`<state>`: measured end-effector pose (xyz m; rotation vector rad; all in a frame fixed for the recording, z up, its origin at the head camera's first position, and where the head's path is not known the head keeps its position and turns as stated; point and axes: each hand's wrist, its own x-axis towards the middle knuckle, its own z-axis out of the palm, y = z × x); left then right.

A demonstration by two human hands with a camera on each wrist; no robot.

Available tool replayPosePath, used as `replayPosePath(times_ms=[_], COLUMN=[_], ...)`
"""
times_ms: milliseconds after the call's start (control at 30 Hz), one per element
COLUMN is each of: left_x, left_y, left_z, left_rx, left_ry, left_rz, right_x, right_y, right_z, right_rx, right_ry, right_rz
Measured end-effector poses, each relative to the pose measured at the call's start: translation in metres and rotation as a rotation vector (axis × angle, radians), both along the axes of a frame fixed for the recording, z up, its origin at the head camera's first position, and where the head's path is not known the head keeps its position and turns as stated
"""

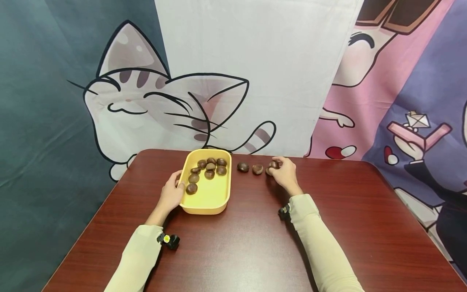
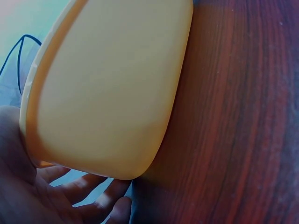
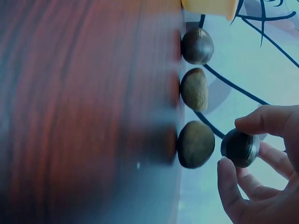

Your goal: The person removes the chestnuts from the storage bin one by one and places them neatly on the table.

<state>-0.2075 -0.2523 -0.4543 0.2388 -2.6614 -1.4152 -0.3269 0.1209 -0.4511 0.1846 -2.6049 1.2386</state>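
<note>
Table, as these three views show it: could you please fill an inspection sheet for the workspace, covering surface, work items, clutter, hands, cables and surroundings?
Surface: table, reddish-brown with wood grain; light reflects near the front.
Work items: yellow tray holds several brown nuts; three row nuts lie on the table to its right; a held nut is above the third, apart from it.
Clutter: nothing seen.
Left hand: holds the tray's left side.
Right hand: pinches the held nut.
Cables: nothing seen.
Surroundings: printed cloth behind the table, with a cartoon cat.
</note>
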Motion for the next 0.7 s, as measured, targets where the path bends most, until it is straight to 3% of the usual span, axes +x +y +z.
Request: replayPosePath(times_ms=[333,700], left_x=[-0.001,0.001], left_y=[-0.001,0.000], left_z=[-0.001,0.002], left_rx=[-0.009,0.012], left_ry=[0.001,-0.009], left_rz=[0.000,-0.002], right_x=[0.001,0.000], right_y=[0.015,0.024], right_z=[-0.001,-0.002], right_rx=[0.040,0.118], right_ry=[-0.037,-0.232], right_rz=[-0.068,-0.150])
